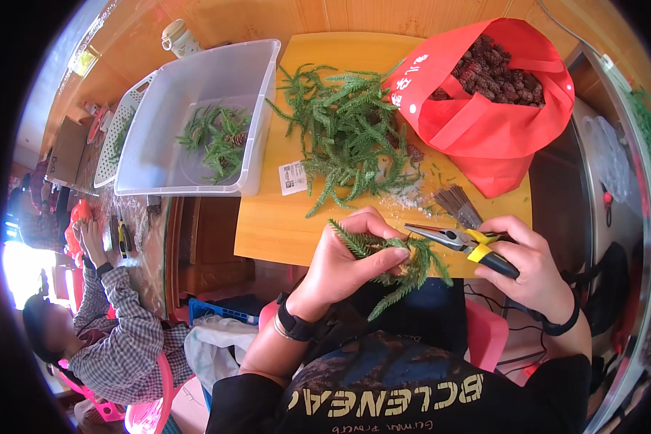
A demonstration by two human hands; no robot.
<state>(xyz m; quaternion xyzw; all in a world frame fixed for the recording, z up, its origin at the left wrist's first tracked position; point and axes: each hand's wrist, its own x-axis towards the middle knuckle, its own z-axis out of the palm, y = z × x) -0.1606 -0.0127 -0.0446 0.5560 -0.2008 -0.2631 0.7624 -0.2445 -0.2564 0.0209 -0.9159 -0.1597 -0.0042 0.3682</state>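
Near the table's front edge, my left hand (pixel 362 262) is closed around a small bunch of green artificial pine sprigs (pixel 410 281). Something brownish shows among the sprigs beside my thumb, partly hidden. My right hand (pixel 529 262) grips long-nose pliers (pixel 477 246) with yellow and black handles. Their tip points left, just above the bunch; whether it touches anything there I cannot tell. Beyond my hands lies a loose heap of green pine sprigs (pixel 351 123). A bundle of thin brown sticks or wires (pixel 457 206) rests just past the pliers.
A red bag (pixel 477 137) full of pine cones (pixel 495 69) stands at the back right. At the left, a clear plastic bin (pixel 195 79) holds sprigs and a pine cone. White bits and a label (pixel 294 178) lie on the yellow table (pixel 267 231). Another person (pixel 123 340) works at far left.
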